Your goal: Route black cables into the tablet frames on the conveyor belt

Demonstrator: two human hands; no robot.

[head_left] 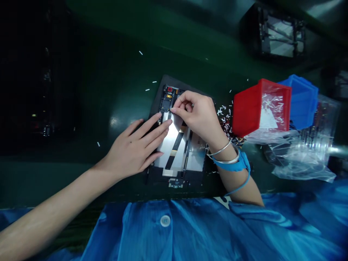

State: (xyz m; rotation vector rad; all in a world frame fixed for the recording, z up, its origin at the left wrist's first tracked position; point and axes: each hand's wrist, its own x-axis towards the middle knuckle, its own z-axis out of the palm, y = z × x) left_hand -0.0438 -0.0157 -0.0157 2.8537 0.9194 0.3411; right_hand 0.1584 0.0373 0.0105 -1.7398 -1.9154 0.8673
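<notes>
Tablet (176, 145) on bench (119, 83). Left hand (133, 148) palm-down, fingers apart, tips over tablet's left side. Right hand (194, 112) arched over tablet's upper part, thumb and index together; cannot tell if anything pinched.

The right hand (194, 112) hid part of the upper tablet (179, 152), and whether its fingertips (174, 110) gripped anything was too small to tell. The fingers of the left hand (133, 148) covered some of the tablet's left edge. Print on the small circuit board (176, 183) was too tiny to read. The red bin (246, 108) blocked part of the blue bin (304, 103). The picture's edge cut off the left forearm (59, 208) and blue shirt (136, 232).
</notes>
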